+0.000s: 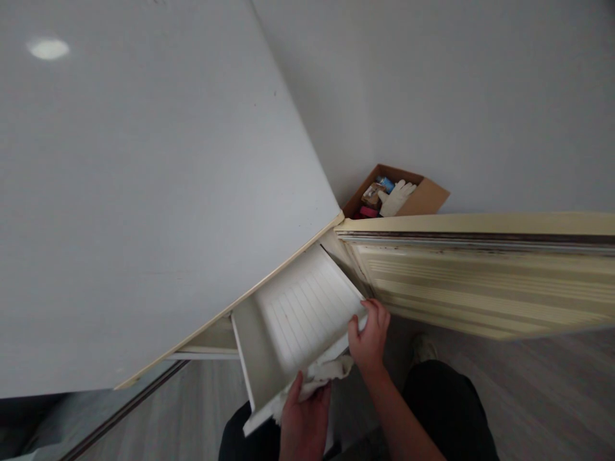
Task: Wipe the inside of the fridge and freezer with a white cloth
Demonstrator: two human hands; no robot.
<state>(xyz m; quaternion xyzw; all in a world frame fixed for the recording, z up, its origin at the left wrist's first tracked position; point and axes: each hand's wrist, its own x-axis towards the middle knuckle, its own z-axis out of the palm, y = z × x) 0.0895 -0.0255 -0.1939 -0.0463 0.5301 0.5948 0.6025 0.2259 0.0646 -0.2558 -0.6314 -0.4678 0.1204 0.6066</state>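
A white drawer point(302, 314) with a ribbed floor is pulled partly out of a white refrigerator-like cabinet point(192, 192) and tilts toward me. My right hand point(371, 334) grips its front right corner, thumb on the inner side and fingers over the rim. Low at the drawer's front, my left hand point(307, 419) holds a crumpled white cloth point(331, 369) against the front panel, thumb up near the edge. Its other fingers are partly hidden by the cloth. Nothing lies on the part of the drawer floor that shows.
To the right stands the open cabinet door point(480, 282), cream-coloured with a dirty seal. Behind it sits a cardboard box point(427, 197) with white gloves point(398, 197) and small items. My knees are below, above a wood-look floor point(538, 384). A grey wall point(480, 96) rises behind.
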